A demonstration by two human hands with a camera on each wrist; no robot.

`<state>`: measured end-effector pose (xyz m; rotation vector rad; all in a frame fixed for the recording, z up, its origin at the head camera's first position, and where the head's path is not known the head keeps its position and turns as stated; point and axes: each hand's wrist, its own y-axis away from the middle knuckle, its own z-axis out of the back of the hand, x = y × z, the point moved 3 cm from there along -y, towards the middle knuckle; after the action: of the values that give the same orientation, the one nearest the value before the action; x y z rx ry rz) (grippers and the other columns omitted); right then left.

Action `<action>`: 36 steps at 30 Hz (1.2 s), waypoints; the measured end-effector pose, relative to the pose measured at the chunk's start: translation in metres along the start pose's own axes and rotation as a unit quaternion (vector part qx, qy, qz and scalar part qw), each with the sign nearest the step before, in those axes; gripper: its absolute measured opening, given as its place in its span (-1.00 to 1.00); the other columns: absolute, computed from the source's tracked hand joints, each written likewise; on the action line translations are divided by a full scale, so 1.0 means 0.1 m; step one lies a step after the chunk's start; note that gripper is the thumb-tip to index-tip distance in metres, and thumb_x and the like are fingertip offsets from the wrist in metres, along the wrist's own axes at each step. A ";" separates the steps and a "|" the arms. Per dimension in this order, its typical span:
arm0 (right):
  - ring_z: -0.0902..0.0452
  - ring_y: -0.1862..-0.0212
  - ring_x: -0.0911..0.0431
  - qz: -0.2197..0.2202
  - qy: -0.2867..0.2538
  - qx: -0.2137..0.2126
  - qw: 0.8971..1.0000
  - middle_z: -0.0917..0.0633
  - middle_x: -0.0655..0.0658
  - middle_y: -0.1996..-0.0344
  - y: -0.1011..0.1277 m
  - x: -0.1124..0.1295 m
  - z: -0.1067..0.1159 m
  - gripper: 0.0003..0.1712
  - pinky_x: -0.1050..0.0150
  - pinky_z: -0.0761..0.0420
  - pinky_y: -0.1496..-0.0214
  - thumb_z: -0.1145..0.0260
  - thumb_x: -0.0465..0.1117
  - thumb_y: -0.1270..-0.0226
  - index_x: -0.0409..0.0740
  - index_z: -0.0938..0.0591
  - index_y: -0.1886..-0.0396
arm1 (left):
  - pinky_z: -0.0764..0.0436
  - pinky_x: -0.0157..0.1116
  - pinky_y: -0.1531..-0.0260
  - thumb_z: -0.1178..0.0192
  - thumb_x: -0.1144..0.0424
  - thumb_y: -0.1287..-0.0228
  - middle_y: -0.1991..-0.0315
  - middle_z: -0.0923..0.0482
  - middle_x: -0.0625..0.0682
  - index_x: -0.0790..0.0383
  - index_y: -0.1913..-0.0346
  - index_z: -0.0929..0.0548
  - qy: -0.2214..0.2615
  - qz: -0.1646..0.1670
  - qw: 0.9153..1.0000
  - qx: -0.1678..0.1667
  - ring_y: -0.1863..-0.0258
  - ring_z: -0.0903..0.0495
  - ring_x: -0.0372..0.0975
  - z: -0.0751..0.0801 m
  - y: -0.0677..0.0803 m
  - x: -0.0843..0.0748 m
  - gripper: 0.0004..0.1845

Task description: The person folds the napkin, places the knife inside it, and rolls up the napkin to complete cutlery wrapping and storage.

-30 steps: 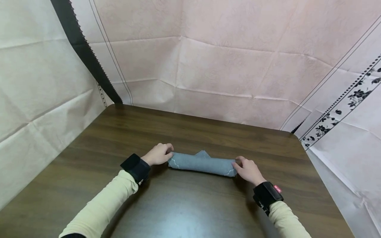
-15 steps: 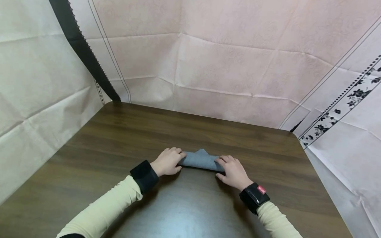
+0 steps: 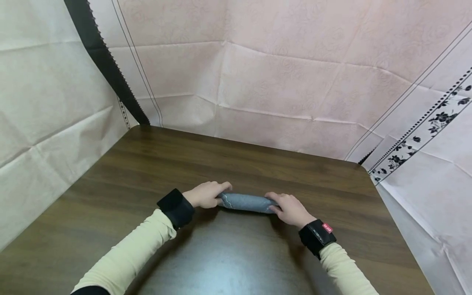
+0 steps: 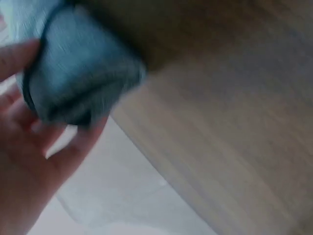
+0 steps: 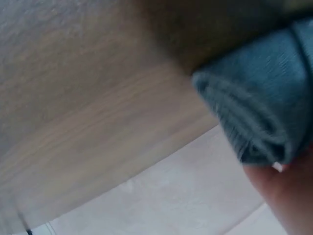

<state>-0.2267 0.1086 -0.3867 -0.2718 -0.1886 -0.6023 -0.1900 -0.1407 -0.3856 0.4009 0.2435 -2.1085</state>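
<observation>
A blue-grey cloth [image 3: 246,202], rolled into a tight tube with pale stitching near its ends, lies crosswise at the middle of the table. My left hand [image 3: 206,194] grips its left end, thumb on one side and fingers on the other. At the right end, my right hand [image 3: 291,209] holds the roll with curled fingers. The left wrist view shows the layered end of the cloth [image 4: 83,63] between the thumb and fingers of the left hand [image 4: 29,152]. Layers also show at the cloth's other end [image 5: 259,93] in the right wrist view, where much of the right hand is out of frame.
The brown wooden table [image 3: 236,164] has rounded far corners. Pale creased sheeting [image 3: 265,90] hangs behind it and at both sides, with a black strip [image 3: 107,61] at left and a floral band [image 3: 420,139] at right.
The hands have come closer together along the roll. Fingers that lay over its top half a second ago now grip its ends. The pointed corner behind the roll no longer shows.
</observation>
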 end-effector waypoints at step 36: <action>-0.53 0.04 -0.13 -0.007 0.154 -0.031 0.988 -0.58 -0.28 0.02 -0.62 -0.15 -0.33 -0.47 0.00 -0.52 0.14 -0.37 -0.19 -0.09 -0.11 -0.53 -0.12 | -0.50 0.01 0.17 -0.03 0.44 -0.28 -0.07 -0.49 0.13 -0.01 -0.14 -0.54 -0.161 0.109 0.979 -0.064 -0.02 -0.48 0.00 -0.22 -0.69 0.05 -0.58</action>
<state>-0.2715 0.0575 -0.4094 -0.2336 0.1260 -0.6575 -0.2463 -0.1006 -0.4066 0.0053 0.1358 -1.8951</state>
